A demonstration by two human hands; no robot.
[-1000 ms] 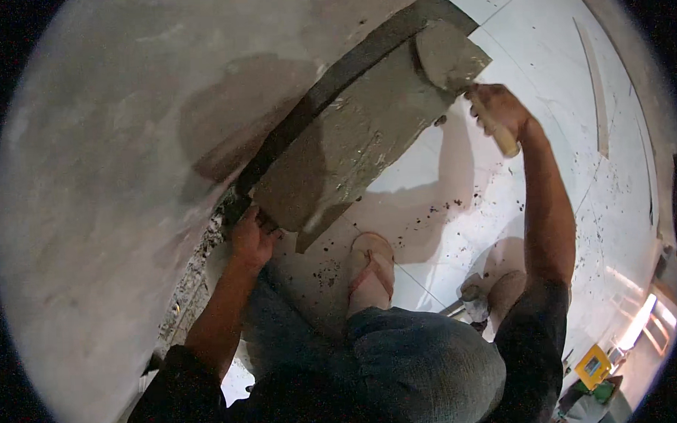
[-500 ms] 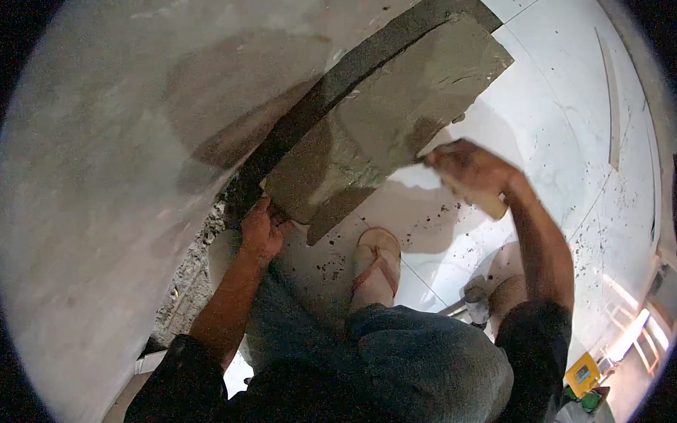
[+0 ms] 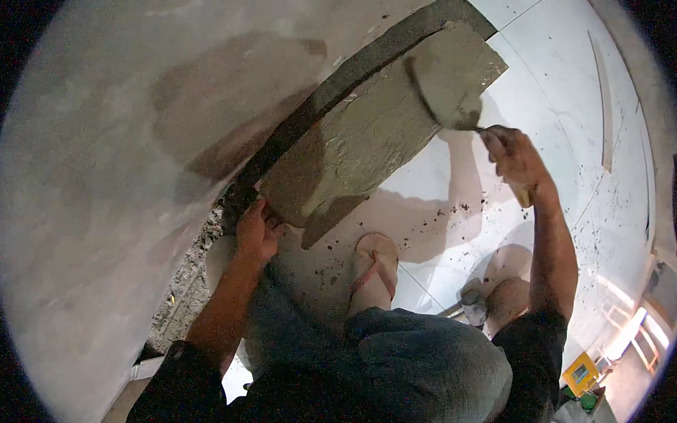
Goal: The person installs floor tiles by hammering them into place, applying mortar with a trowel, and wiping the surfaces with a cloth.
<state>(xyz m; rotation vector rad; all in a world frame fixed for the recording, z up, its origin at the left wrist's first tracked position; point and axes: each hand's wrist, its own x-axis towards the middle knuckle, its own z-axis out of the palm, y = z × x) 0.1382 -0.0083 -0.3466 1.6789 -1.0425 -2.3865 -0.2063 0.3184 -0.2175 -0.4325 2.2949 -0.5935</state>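
Observation:
A long board (image 3: 337, 174) coated with grey mortar lies at a slant beside the wall, above a dark strip (image 3: 363, 58) along the wall's base. My left hand (image 3: 261, 229) has its fingers closed on the board's lower-left corner. In my right hand (image 3: 512, 161) is the pale handle of a trowel (image 3: 454, 99), whose blade rests on or just over the mortar near the board's upper-right end; I cannot tell whether it touches.
A plastered wall (image 3: 91, 183) fills the left, with rubble (image 3: 181, 295) at its foot. White floor tiles (image 3: 542, 70) carry dark crumbs and a narrow strip (image 3: 601, 101). My sandalled foot (image 3: 374, 266) is below the board. A yellow object (image 3: 580, 374) lies at lower right.
Half a second ago my right hand was lower and further left, off the board; it has moved up and right, bringing the trowel blade over the upper-right mortar. My left hand stays at the corner.

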